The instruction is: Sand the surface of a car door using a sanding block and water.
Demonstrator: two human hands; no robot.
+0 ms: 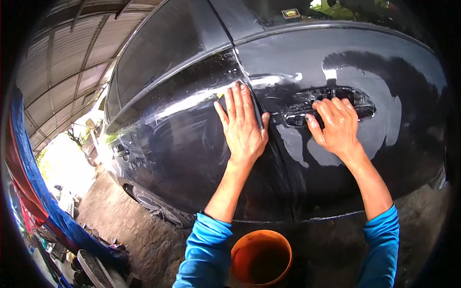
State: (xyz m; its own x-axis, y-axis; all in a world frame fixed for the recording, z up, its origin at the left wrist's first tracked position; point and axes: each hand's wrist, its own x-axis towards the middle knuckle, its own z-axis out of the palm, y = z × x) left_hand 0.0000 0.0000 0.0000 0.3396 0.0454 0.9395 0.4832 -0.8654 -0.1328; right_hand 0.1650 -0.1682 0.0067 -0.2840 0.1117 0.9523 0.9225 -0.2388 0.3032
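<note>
My left hand [243, 127] lies flat on the dark car's door [177, 149], beside the vertical seam, fingers extended and thumb apart. A small yellow bit [220, 95] shows at its fingertips, mostly hidden. My right hand [334, 126] is curled at the wet handle recess [370, 108] on the right-hand panel; what its fingers grip is hidden. Pale grey patches [391, 122] and wet streaks surround that recess, and white glare runs across both panels.
An orange bucket [261, 233] stands on the concrete floor [103, 197] below the door. At the left are blue and red sheets [33, 158], assorted clutter [89, 269] and a bright opening under a corrugated roof [67, 53]. A wheel [151, 201] shows low on the car.
</note>
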